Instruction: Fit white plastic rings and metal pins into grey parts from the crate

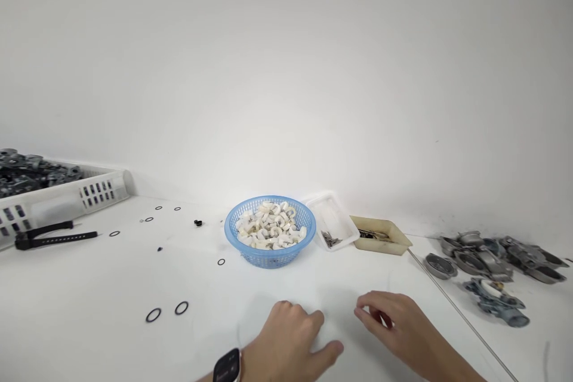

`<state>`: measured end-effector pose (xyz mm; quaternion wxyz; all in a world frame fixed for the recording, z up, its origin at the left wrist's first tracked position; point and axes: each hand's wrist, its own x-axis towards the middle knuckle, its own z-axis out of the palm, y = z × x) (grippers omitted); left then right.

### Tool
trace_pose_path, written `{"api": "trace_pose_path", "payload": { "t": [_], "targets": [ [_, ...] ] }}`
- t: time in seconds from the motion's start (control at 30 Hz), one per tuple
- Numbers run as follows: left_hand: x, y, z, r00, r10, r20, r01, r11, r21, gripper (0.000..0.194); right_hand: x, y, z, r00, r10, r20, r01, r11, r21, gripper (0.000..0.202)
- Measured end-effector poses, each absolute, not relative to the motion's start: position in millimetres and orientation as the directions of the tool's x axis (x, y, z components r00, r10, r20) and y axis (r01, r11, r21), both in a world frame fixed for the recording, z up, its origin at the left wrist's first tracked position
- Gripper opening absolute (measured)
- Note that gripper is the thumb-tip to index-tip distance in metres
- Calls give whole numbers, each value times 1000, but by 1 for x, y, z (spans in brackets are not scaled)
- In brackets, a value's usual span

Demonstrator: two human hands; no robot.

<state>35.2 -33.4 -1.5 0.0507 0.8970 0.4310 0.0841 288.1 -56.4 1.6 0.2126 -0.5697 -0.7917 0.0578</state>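
Note:
My left hand [290, 340], with a smartwatch [227, 366] on its wrist, is low over the white table [250, 295], back upward. Its thumb stands apart from the bent index finger, the other fingertips are hidden, and no held thing shows. To its right is my right hand [398, 325], loosely curved, thumb and index tips close with a small gap and nothing visible between them. A blue basket [233, 239] of white curved pieces [271, 224] stands beyond my left hand. Two black rings, a nearer ring [153, 314] and another ring [181, 308], lie left of it.
A white crate [107, 188] of dark parts and a black strap [62, 239] are at left. Behind my hands sit a white tray [333, 218] with small metal pieces and a beige tray [385, 245]. Grey metal castings [486, 262] lie right, past a thin rod [461, 313].

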Motion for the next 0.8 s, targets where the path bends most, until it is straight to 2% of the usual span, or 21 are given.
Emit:
{"api": "trace_pose_path", "payload": {
  "t": [0.17, 0.33, 0.57, 0.8],
  "targets": [
    [38, -33, -7, 646, 753, 128, 745, -658, 108, 43, 279, -59, 5, -314, 912, 263, 872, 386, -299, 30],
    [38, -34, -4, 650, 749, 126, 736, -662, 141, 43, 276, -63, 14, -287, 929, 235, 887, 350, -300, 30],
    [38, -33, 2, 651, 754, 93, 742, -657, 132, 45, 278, -63, 16, -235, 958, 167, 889, 281, -361, 18],
    [37, -35, 1, 665, 741, 94, 727, -671, 143, 47, 276, -62, 13, -266, 962, 58, 882, 267, -389, 19]
  ]
}}
